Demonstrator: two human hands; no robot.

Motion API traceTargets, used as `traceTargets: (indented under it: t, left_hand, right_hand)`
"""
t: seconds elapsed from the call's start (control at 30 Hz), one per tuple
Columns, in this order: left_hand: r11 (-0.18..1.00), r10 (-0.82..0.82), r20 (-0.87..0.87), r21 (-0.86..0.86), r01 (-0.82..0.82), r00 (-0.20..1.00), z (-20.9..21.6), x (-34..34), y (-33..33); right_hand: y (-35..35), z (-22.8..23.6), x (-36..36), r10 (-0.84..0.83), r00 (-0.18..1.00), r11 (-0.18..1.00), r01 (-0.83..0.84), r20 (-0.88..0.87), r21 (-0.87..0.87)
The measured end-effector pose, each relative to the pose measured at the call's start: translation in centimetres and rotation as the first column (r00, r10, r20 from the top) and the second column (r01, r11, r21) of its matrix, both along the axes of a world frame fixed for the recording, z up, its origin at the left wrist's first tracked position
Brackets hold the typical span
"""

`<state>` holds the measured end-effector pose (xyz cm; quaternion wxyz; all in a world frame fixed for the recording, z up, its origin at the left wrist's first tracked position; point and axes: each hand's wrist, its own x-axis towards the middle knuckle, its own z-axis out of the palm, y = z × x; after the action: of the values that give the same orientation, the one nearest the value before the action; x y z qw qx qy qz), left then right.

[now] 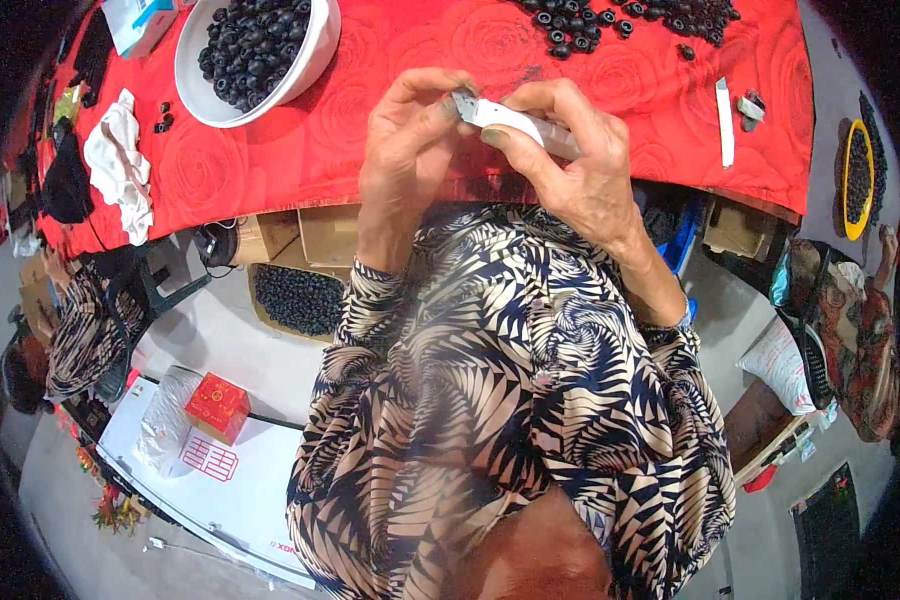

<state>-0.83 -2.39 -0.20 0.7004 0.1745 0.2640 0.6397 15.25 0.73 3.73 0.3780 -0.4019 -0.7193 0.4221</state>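
The right hand (pixel 582 165) of the person holds a slim white-handled cutter (pixel 518 121) above the near edge of the table, thumb on the near side and bent fingers around the far side. The cutter lies slantwise, its grey tip pointing toward the left hand (pixel 408 135). That hand's thumb and forefinger are drawn narrowly together at the tip, touching or nearly touching it; whether they also pinch a small piece there cannot be told. Both fingertips and thumbs look darkened.

Beneath the hands spreads a red rose-patterned tablecloth (pixel 490 52). Beyond the left hand stands a white bowl (pixel 320 60) heaped with glossy black ring-shaped parts (pixel 255 50). A loose pile of similar black parts (pixel 575 22) lies at the far side, to the right, with a few strays at its edge. Farther right, a narrow white strip (pixel 725 125) rests lengthwise beside a small grey-and-dark object (pixel 751 108) whose kind is unclear. At the left end of the table are a crumpled white cloth (pixel 120 165) and a few small black pieces (pixel 164 118), with a black cloth or bag (pixel 66 180) close to the edge.

Under the table, a cardboard box (pixel 270 312) contains many small dark parts. To the lower left, a red box (pixel 218 407) sits on a white panel (pixel 170 475) next to a translucent plastic bag (pixel 165 420). Off to the right, on the floor, is a yellow-rimmed basin (pixel 850 222) with dark contents.
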Motion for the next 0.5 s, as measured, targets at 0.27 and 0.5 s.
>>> traceTargets:
  t: [0.27,0.5]
  left_hand:
    - [1.0,-0.011,0.097,-0.015,0.013,0.995,-0.5,-0.3,-0.1]
    - [0.997,-0.059,0.117,-0.031,0.063,0.991,-0.4,-0.7,-0.1]
  right_hand:
    - [-0.1,-0.1,-0.2,0.019,1.0,1.0,-0.019,-0.016,-0.02]
    - [-0.1,0.4,-0.1,0.054,0.998,0.998,-0.055,-0.027,-0.035]
